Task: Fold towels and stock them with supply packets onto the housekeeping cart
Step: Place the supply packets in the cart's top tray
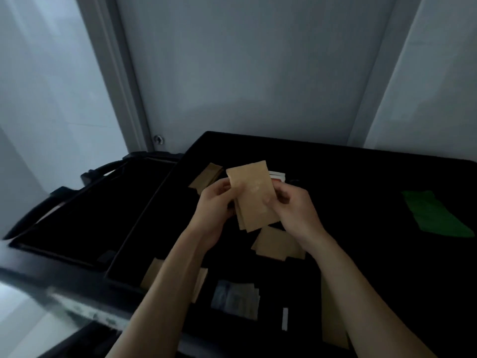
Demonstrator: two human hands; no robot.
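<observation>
Both hands hold brown packets (254, 196) above the black cart (361, 177): left hand (215, 202) and right hand (291, 205) fingers pinch the sides.

A single head-worn view looks forward and steeply down onto the black cart top (361, 177) from close above its near edge. The cart top fills the lower half of the view; beyond its far edge a pale wall (245, 73) rises.
</observation>
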